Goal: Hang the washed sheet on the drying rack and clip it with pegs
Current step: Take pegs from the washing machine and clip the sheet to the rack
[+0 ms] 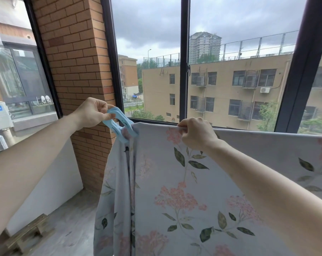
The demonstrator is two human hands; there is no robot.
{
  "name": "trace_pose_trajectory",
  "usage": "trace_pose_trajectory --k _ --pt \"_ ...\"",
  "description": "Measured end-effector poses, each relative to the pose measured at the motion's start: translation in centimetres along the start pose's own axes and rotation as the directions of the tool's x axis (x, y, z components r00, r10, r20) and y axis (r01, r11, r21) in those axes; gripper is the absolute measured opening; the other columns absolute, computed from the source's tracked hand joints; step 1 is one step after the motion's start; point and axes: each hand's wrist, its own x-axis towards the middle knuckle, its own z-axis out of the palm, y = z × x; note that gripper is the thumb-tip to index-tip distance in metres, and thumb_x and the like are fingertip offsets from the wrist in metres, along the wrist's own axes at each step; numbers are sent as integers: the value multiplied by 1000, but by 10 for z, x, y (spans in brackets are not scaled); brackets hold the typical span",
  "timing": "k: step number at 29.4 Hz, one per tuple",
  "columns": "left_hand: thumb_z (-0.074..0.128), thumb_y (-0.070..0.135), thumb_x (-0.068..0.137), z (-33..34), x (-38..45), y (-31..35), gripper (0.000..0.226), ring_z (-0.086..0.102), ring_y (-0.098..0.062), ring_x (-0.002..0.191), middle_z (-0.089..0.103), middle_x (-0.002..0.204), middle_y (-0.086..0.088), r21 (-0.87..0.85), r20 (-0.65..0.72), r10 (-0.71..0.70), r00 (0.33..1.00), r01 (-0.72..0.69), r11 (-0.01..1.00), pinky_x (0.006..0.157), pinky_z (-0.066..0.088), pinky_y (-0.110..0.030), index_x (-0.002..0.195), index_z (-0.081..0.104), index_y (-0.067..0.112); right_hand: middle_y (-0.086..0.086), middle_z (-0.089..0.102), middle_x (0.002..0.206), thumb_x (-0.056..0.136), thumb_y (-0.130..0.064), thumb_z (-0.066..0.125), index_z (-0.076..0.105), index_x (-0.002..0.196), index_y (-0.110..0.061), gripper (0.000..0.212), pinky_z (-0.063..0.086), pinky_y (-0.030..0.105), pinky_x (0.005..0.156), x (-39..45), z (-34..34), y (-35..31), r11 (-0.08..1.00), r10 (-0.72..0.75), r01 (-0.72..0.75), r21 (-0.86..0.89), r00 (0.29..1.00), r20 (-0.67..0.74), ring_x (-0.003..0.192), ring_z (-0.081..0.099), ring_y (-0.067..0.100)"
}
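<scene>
Fingers [102, 108] of your left hand [90, 112] are pinching the upper end of the one blue peg [119, 124], while your right hand [196, 134] is curling tight around the top edge of the single flowered sheet [175, 191]. You are holding the peg slanted, its long axis running from upper left down to lower right, its lower end sitting over the sheet's gathered left corner. That sheet is hanging lengthwise below the window [230, 61], draping toward the floor [69, 222].
</scene>
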Motion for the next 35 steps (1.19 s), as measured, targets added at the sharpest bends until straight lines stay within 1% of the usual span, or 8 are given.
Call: trace_pose_trajectory --k 3,5,9,14,17,23,29,35 --pt "77 5 90 3 -2 -3 36 64 -29 119 65 134 3 15 73 10 997 -11 1000 99 53 -41 67 51 7 1 77 96 90 -13 59 79 105 -20 26 59 38 83 0 0 1 1000 15 -15 -17 1000 -3 87 69 24" --pt "76 5 92 5 -5 -4 36 59 -29 127 58 142 8 27 128 30 991 -34 999 107 48 -44 65 55 18 0 78 99 90 -15 59 79 108 -21 27 59 39 85 0 0 2 1000 25 -25 -12 1000 -1 88 69 24" --pt "76 19 93 10 -11 -4 19 47 -20 139 51 151 8 54 64 56 996 -59 997 116 37 -46 89 58 20 2 77 97 90 -15 59 78 107 -20 26 59 41 84 -4 4 -1 1000 3 -3 -3 1000 -3 86 69 24" --pt "82 23 83 36 -27 9 47 48 -24 129 56 140 3 292 -96 253 963 -216 932 108 41 -44 116 50 35 3 68 132 95 -13 58 64 137 -22 44 45 41 106 -15 6 0 998 -36 36 -48 999 7 116 62 28" --pt "80 23 84 60 -41 22 53 47 -24 134 58 140 2 357 7 396 918 -372 857 115 38 -48 130 54 29 -1 58 144 96 -19 58 50 149 -28 54 32 40 113 -20 4 9 990 -39 46 -136 998 52 128 54 26" --pt "72 24 89 103 -67 49 79 29 -19 151 34 163 4 366 289 257 922 -355 861 123 29 -44 157 32 33 1 56 140 92 -24 57 47 150 -28 59 28 41 112 -49 -16 28 970 25 -26 -242 1000 -4 130 48 28" --pt "68 18 86 121 -73 75 93 11 -21 157 14 171 2 440 311 147 939 -280 853 128 18 -42 164 17 31 3 47 152 89 -21 61 43 153 -25 66 20 41 121 -99 -69 86 918 206 -220 -330 975 -79 141 38 28" --pt "62 13 87 149 -116 121 88 9 -18 158 13 172 6 408 376 151 914 -309 859 128 18 -38 164 21 26 -2 12 170 89 -21 62 17 163 -23 87 10 50 127 -171 -125 135 819 437 -424 -387 897 -59 157 10 22"
